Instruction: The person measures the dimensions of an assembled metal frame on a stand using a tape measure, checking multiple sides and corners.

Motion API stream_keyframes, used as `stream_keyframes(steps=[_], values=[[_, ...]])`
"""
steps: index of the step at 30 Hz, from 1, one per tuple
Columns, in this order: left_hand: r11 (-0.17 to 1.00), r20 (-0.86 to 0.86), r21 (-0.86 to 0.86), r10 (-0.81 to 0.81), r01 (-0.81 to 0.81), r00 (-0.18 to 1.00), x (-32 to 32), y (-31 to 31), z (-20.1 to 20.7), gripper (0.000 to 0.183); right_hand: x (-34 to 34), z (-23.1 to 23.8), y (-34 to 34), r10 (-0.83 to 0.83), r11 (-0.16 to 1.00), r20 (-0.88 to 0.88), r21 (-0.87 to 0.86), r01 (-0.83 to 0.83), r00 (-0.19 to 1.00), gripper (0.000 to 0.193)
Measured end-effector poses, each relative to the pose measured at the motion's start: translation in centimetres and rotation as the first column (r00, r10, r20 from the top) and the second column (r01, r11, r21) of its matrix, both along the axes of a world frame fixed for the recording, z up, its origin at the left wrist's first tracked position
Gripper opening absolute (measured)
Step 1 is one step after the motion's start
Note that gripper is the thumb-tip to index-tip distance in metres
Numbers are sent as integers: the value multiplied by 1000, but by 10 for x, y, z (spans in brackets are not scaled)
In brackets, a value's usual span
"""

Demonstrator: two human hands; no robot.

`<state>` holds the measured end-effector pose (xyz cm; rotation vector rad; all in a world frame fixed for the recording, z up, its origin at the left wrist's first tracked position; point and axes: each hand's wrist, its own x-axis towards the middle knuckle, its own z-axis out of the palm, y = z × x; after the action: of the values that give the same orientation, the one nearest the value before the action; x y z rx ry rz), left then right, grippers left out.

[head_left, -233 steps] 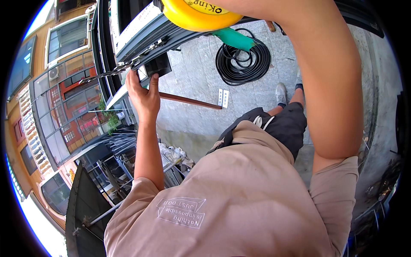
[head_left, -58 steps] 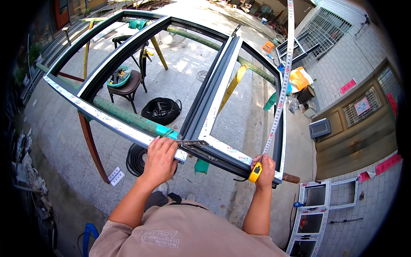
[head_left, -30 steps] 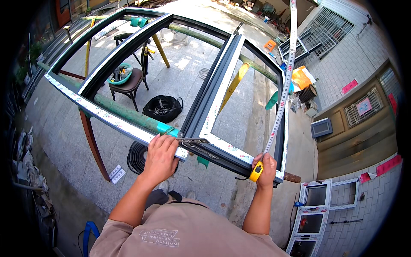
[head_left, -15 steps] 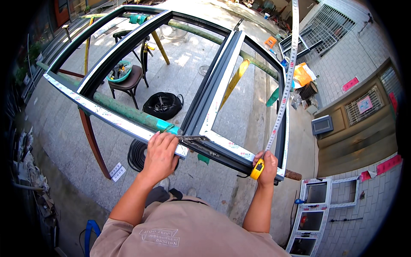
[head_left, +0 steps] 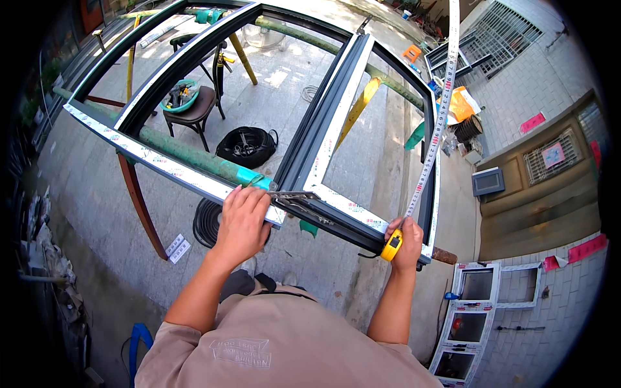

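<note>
A large window frame (head_left: 174, 169), dark with white protective film on its near rail, lies across green pipes in front of me. My left hand (head_left: 244, 213) is closed over the near rail at its corner, beside a metal hinge arm (head_left: 294, 195). A narrower sash (head_left: 352, 208) stands out from the frame on the right side. At its near right corner, my right hand (head_left: 407, 242) grips a yellow tape measure (head_left: 392, 246). The white blade (head_left: 436, 139) runs out from it, long and slanting, to the top of the view. Its far end is out of sight.
Green pipes (head_left: 187, 154) on yellow and brown legs bear the frame. Beneath and beyond it are a chair (head_left: 194, 107) with a teal basin (head_left: 180, 97) of tools, a black bag (head_left: 247, 147) and a black coil (head_left: 207, 223). White-framed windows (head_left: 471, 294) lean at the right wall.
The whole view has shifted slightly, with the frame sitting a little higher. Both hands keep their grips, and the tape blade stays extended.
</note>
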<state>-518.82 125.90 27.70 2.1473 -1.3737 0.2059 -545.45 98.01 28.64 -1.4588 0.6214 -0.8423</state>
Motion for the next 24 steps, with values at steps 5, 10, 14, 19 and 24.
stream_keyframes(steps=[5, 10, 14, 19, 24], values=[[1000, -5, 15, -8, 8, 1000, 1, -1, -4, 60, 0, -2, -1, 2, 1000, -9, 26, -2, 1000, 48], [999, -20, 37, -7, 8, 1000, 1, 1, -3, 62, 0, 0, 1, 5, 1000, -10, 11, -5, 1000, 49], [998, -58, 54, -17, 20, 998, 1, 2, 0, 64, 0, 0, 0, 21, 1000, 14, 19, -21, 1000, 49], [998, -119, 17, -58, 60, 991, 5, 7, 1, 77, 0, 2, 0, 14, 1000, 4, 8, -14, 1000, 49], [979, -370, -204, -84, 7, 925, 9, 5, 5, 99, -2, 3, 0, 14, 1000, -4, 10, -14, 1000, 49]])
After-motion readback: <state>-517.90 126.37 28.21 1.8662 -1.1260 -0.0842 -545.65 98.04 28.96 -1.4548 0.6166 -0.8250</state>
